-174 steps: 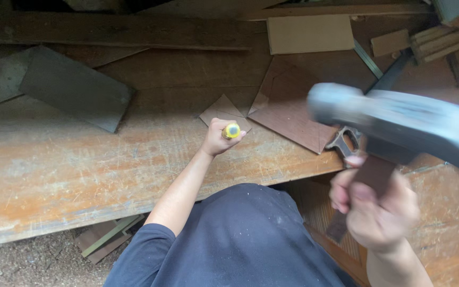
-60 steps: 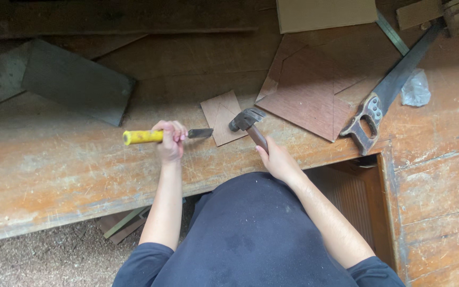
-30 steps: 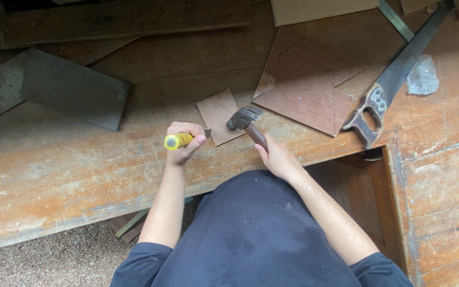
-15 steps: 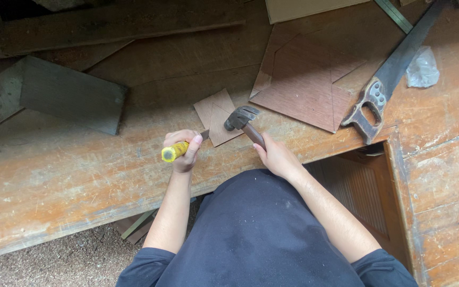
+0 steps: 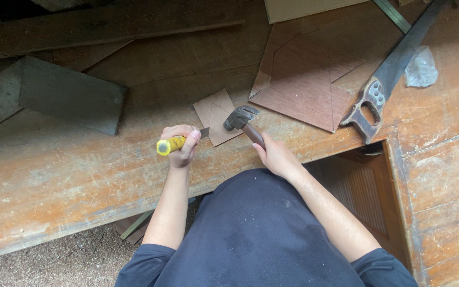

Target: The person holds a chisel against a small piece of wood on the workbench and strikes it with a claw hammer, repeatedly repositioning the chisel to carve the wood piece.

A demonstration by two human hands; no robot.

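Two fists closed: left hand (image 5: 183, 144) grips yellow-handled chisel (image 5: 172, 144), right hand (image 5: 276, 157) wooden-handled hammer (image 5: 244, 122).

Worn wooden workbench (image 5: 70, 180) bearing plywood offcuts (image 5: 304, 79) and handsaw (image 5: 394, 69).

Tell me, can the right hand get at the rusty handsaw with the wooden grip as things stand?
Probably not at once: the right hand is closed on the claw hammer. The handsaw lies uncovered on the worn wooden bench, farther right.
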